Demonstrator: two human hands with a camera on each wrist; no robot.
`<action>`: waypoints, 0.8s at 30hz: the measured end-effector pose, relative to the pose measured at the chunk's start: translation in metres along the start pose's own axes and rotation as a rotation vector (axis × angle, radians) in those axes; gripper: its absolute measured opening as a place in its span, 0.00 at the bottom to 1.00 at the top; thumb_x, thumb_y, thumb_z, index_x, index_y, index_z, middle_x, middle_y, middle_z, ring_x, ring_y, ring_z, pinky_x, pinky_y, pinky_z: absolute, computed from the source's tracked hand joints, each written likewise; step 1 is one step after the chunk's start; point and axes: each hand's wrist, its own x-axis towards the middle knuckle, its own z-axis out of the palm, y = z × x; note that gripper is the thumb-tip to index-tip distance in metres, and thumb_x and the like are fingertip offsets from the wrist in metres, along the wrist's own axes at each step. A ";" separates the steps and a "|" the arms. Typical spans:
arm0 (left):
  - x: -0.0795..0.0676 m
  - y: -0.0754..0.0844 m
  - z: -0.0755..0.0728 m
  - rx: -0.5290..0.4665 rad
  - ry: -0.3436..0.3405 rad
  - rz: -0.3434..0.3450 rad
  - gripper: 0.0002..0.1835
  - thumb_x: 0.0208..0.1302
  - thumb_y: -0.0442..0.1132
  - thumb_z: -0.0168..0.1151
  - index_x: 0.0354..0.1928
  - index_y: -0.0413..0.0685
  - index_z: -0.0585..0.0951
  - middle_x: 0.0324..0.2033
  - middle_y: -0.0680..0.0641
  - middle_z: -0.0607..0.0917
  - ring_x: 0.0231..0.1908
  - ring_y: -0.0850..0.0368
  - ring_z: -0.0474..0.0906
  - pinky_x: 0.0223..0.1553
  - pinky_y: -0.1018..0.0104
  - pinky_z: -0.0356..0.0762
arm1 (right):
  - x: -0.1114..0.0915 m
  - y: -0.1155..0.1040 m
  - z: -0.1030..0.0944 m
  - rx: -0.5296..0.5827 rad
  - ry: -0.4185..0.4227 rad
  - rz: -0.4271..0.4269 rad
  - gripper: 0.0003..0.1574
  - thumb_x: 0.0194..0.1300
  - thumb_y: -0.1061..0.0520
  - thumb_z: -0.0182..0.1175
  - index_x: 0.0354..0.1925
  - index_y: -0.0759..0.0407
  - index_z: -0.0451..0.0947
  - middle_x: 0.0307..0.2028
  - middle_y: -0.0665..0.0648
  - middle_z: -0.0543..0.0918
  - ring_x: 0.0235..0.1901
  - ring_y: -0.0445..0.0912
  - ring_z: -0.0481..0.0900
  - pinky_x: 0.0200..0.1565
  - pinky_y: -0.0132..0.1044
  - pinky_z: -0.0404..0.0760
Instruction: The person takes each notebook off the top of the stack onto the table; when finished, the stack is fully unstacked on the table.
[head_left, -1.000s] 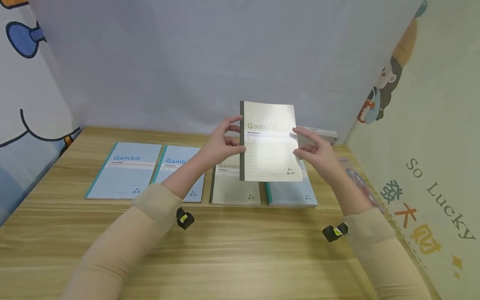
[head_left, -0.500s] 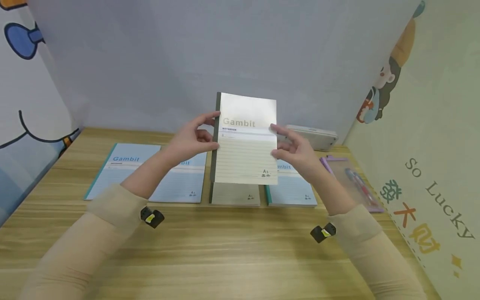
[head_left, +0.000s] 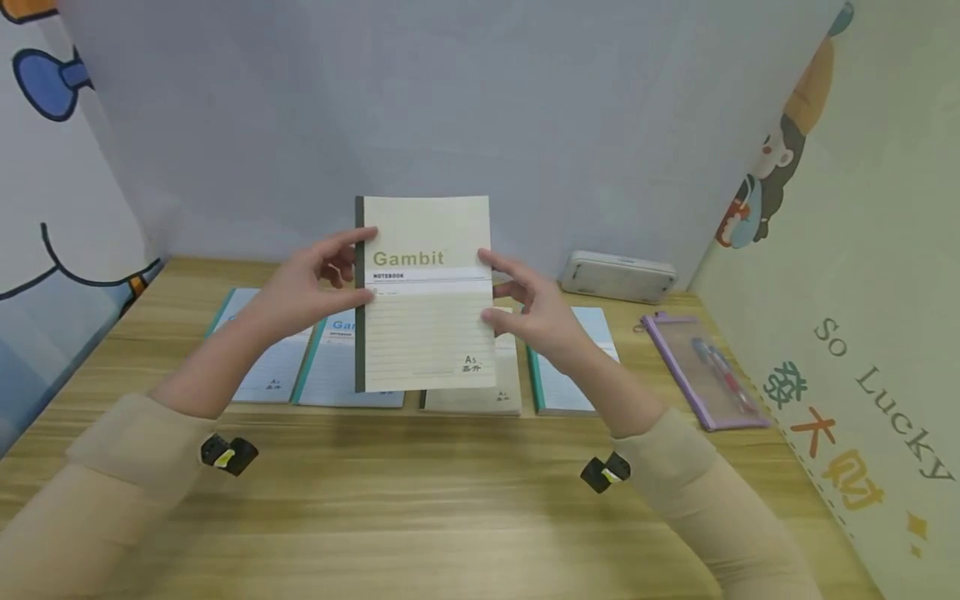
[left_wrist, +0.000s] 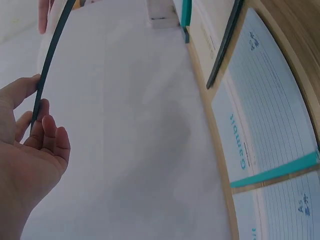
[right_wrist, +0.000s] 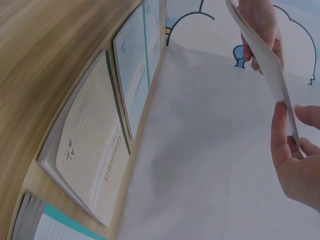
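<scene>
**Held Off the Table (head_left: 450,508), Gripped at Both Long Edges**

Gripping a cream A5 Gambit notebook (head_left: 423,333) in two hands, with its cover toward the head camera. Clasped at the dark spine by the fingers of the left hand (head_left: 311,279); pinched at the opposite edge by the thumb and fingers of the right hand (head_left: 536,308). Seen nearly edge-on and slightly bowed from both wrists. Held above a row on the table, made up, from the left, of a first blue notebook (head_left: 262,375), a second blue notebook (head_left: 326,371), a second cream notebook (head_left: 508,375) and a third blue notebook (head_left: 557,393), all partly hidden from the head camera. Backed at the right by a pale case (head_left: 618,277) and flanked by a purple-trimmed zip pouch (head_left: 678,379) with pens (head_left: 723,375) visible inside. Framed by a plain backdrop (head_left: 450,125) and a wall panel (head_left: 862,292) lettered "So Lucky." Clad in beige sleeves (head_left: 135,467).
</scene>
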 end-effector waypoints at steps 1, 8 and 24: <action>-0.003 -0.002 -0.003 0.025 0.006 0.003 0.39 0.58 0.40 0.67 0.70 0.65 0.62 0.41 0.48 0.73 0.39 0.57 0.67 0.40 0.69 0.69 | 0.001 -0.001 0.004 -0.033 -0.004 -0.006 0.44 0.59 0.67 0.63 0.70 0.52 0.60 0.65 0.52 0.64 0.50 0.49 0.74 0.37 0.41 0.83; -0.027 -0.026 -0.021 0.158 0.021 0.024 0.40 0.55 0.40 0.70 0.69 0.62 0.64 0.38 0.48 0.78 0.37 0.57 0.70 0.39 0.72 0.68 | 0.006 0.001 0.036 -0.367 -0.034 -0.075 0.41 0.57 0.63 0.66 0.67 0.50 0.65 0.60 0.52 0.71 0.41 0.44 0.76 0.34 0.34 0.80; -0.087 -0.092 -0.040 0.351 -0.177 -0.093 0.47 0.53 0.52 0.70 0.72 0.52 0.58 0.30 0.51 0.78 0.31 0.56 0.68 0.31 0.68 0.67 | -0.002 0.046 0.121 -0.397 -0.228 0.041 0.40 0.53 0.60 0.70 0.64 0.52 0.69 0.44 0.51 0.81 0.28 0.35 0.74 0.33 0.25 0.71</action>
